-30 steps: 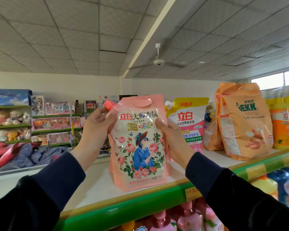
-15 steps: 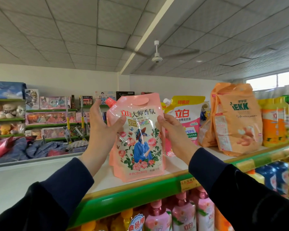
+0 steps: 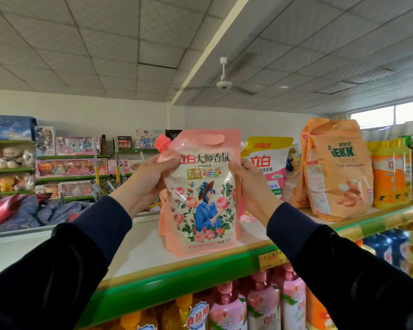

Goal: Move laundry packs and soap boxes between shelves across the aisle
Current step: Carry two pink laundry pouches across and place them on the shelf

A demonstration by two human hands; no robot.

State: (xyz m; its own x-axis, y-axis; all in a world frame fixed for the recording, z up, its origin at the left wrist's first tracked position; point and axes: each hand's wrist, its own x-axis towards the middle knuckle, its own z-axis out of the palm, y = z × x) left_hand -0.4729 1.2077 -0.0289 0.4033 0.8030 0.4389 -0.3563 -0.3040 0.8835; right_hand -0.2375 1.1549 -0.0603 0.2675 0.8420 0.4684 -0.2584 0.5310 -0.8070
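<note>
A pink laundry pack (image 3: 202,194) with roses, a blue-dressed figure and a coral spout cap stands upright on the white top shelf (image 3: 143,253), near its green front edge. My left hand (image 3: 150,179) grips its upper left side just below the spout. My right hand (image 3: 250,186) grips its upper right edge. Another pink pack peeks out directly behind it at the lower left. A yellow-topped white and pink laundry pack (image 3: 270,167) stands behind my right hand.
Orange bags (image 3: 336,170) and an orange-yellow jug (image 3: 391,175) stand to the right on the same shelf. Pink bottles (image 3: 262,306) fill the shelf below. Across the aisle on the left are toy shelves (image 3: 69,163) and folded bedding (image 3: 34,213).
The view has shifted a little; the pack stays upright on the shelf in both hands. My left hand's fingers have slid higher, to just under the spout.
</note>
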